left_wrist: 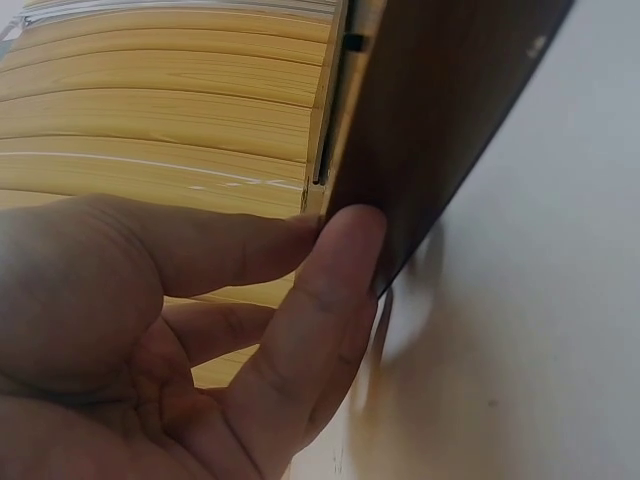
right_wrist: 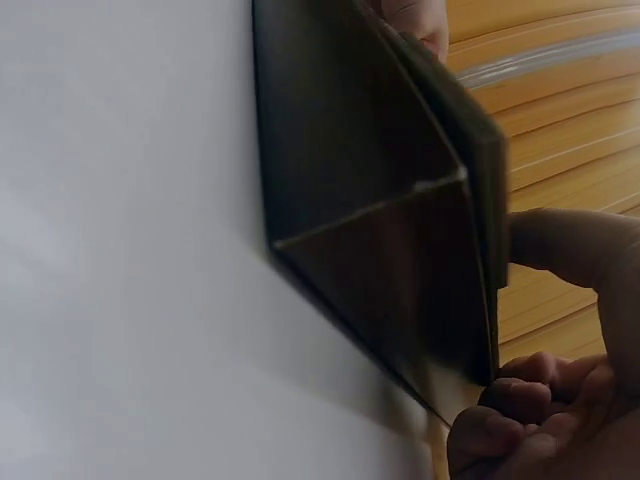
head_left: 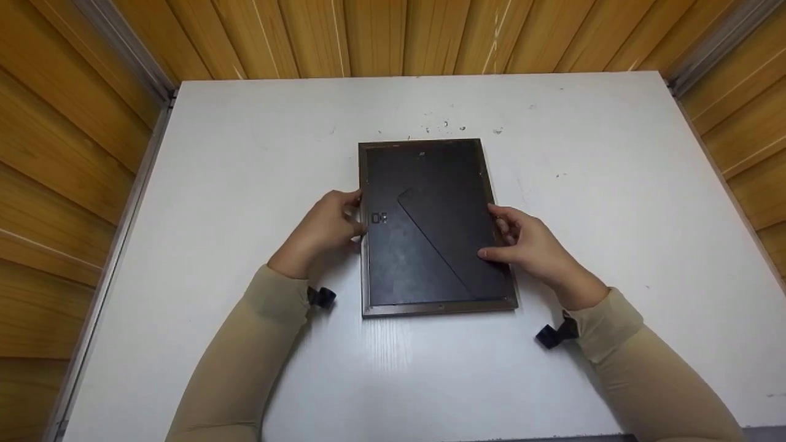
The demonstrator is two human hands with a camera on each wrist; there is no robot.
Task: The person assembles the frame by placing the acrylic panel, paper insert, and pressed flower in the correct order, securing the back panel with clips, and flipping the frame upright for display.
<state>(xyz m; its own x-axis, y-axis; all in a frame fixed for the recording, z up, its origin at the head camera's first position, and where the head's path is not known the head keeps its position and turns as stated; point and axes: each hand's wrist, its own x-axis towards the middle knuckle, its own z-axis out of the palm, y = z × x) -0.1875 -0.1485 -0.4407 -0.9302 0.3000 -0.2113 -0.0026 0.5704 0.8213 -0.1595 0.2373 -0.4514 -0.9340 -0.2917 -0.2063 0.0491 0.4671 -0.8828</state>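
Observation:
A dark picture frame point(head_left: 430, 245) lies back side up on the white table, its black backing and slanted stand flap point(head_left: 442, 270) showing. At its left side, my left hand point(head_left: 325, 224) grips the edge. Up close in the left wrist view, one fingertip point(left_wrist: 350, 235) presses the frame's brown side wall point(left_wrist: 420, 110). My right hand point(head_left: 537, 245) holds the opposite side, thumb laid over the backing and fingers bent at the outer edge. The right wrist view has a corner of the frame point(right_wrist: 380, 230) beside the curled fingers point(right_wrist: 510, 400).
The white table point(head_left: 245, 141) carries small dark specks beyond the frame. Wood-plank walls point(head_left: 399, 37) stand behind it and on both sides. Small black devices sit at both wrists, one under the left cuff point(head_left: 322, 298) and one by the right cuff point(head_left: 552, 334).

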